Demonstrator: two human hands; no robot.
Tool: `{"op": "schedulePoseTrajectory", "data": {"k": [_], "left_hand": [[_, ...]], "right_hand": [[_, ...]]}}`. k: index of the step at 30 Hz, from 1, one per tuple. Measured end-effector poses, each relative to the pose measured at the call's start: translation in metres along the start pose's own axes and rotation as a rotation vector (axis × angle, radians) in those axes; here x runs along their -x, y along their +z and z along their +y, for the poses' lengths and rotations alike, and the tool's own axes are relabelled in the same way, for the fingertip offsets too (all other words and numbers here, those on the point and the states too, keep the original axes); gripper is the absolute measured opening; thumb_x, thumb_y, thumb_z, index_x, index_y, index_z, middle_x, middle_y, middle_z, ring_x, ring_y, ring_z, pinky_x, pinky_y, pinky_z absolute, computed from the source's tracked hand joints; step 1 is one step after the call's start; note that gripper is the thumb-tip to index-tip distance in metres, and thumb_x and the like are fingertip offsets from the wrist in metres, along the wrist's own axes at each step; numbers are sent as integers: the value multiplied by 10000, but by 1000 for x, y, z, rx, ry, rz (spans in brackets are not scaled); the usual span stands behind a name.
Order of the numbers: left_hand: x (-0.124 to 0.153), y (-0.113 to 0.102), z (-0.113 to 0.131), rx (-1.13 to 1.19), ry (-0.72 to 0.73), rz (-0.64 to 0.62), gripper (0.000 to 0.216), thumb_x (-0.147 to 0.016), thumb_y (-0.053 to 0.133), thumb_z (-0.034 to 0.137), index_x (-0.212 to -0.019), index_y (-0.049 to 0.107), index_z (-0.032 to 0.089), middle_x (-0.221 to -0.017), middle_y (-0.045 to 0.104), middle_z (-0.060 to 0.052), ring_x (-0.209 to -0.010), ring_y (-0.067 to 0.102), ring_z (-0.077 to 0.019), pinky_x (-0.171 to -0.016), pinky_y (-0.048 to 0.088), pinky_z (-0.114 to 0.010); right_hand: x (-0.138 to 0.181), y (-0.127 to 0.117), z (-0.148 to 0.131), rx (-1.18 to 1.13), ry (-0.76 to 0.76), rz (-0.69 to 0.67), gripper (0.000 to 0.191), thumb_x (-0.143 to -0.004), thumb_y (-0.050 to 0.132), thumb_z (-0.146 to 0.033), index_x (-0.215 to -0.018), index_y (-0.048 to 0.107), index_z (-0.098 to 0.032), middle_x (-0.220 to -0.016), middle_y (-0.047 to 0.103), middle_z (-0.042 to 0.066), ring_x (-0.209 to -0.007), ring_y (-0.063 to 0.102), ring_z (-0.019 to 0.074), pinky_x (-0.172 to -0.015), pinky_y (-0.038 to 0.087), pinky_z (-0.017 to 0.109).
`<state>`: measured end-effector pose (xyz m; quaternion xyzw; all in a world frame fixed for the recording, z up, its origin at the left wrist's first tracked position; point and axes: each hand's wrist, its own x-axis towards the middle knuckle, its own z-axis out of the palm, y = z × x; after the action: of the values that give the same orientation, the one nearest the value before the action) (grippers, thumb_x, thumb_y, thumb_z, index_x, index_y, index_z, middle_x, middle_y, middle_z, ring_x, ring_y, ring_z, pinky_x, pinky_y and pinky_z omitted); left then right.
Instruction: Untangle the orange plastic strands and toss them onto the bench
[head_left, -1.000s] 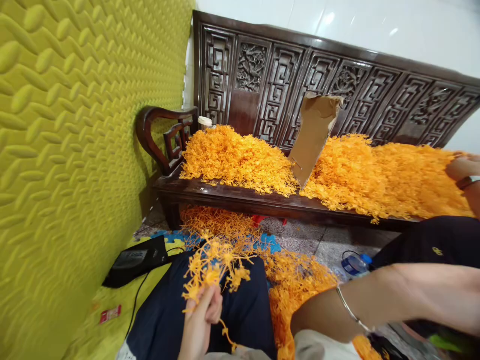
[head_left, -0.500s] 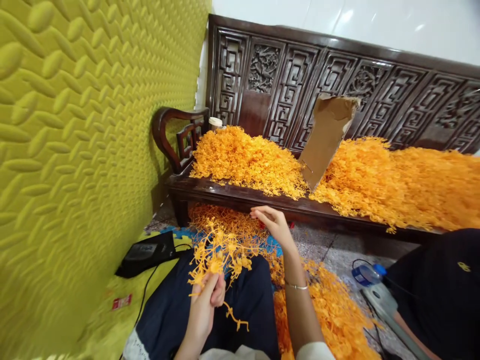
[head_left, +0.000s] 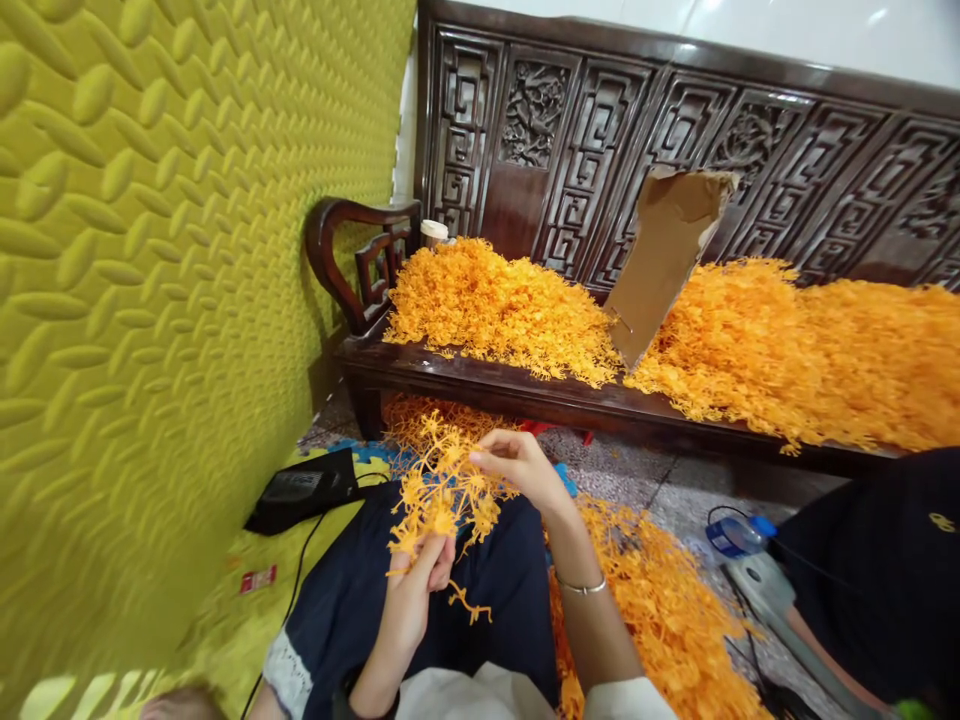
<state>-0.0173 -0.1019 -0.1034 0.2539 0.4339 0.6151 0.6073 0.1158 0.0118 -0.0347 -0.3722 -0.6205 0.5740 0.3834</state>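
Observation:
My left hand (head_left: pixel 421 580) is closed around the lower end of a bunch of orange plastic sprigs (head_left: pixel 442 490). They are thin, branched strands with small spiky flower-like heads, held up over my lap. One loose strand dangles below the fingers. At the upper right side of the bunch, my right hand (head_left: pixel 521 465) has its thumb and fingers pinched together on one of the sprigs. The exact piece between those fingertips is partly hidden.
A carved dark wooden bench (head_left: pixel 480 375) carries heaps of orange pieces (head_left: pixel 495 300), split by an upright cardboard piece (head_left: pixel 667 265). More orange strands (head_left: pixel 660 600) cover the floor at right. A black pouch (head_left: pixel 304 490) lies left; another person (head_left: pixel 870 560) sits right near a bottle (head_left: pixel 739 533).
My right hand has moved left and down from beside the bunch onto it, and its fingers have closed. My left hand still holds the bunch. The view has shifted slightly.

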Motion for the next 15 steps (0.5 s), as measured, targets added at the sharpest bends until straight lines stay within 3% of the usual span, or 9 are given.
{"op": "schedulePoseTrajectory", "data": {"k": [4, 9, 14, 15], "left_hand": [[3, 11, -1, -44, -45, -90, 490, -656, 672, 560, -492, 460, 151, -389, 221, 97, -383, 167, -28, -430, 95, -216], [11, 30, -5, -21, -151, -255, 519, -669, 641, 603, -485, 421, 170, -370, 163, 117, -346, 120, -20, -390, 76, -212], [25, 25, -9, 45, -191, -221, 536, -659, 664, 592, -473, 386, 173, -377, 149, 120, -350, 117, -18, -385, 86, -201], [26, 23, -9, 51, -200, -198, 539, -652, 672, 590, -470, 383, 172, -378, 152, 119, -352, 120, -17, -386, 85, -200]], "right_hand": [[3, 0, -7, -57, -154, 321, 150, -619, 735, -278, -624, 639, -164, -608, 610, -21, -567, 527, 92, -579, 412, 219], [2, -10, -3, -157, -212, 516, 104, -606, 729, -228, -624, 655, -158, -606, 610, -14, -557, 520, 93, -567, 413, 229], [20, -74, -20, -164, -645, 1080, 126, -676, 706, -261, -690, 626, -166, -694, 609, 20, -559, 535, 120, -528, 423, 265], [29, -89, -29, -151, -696, 1136, 121, -708, 690, -283, -725, 613, -190, -745, 600, 13, -614, 542, 121, -562, 444, 265]]}}
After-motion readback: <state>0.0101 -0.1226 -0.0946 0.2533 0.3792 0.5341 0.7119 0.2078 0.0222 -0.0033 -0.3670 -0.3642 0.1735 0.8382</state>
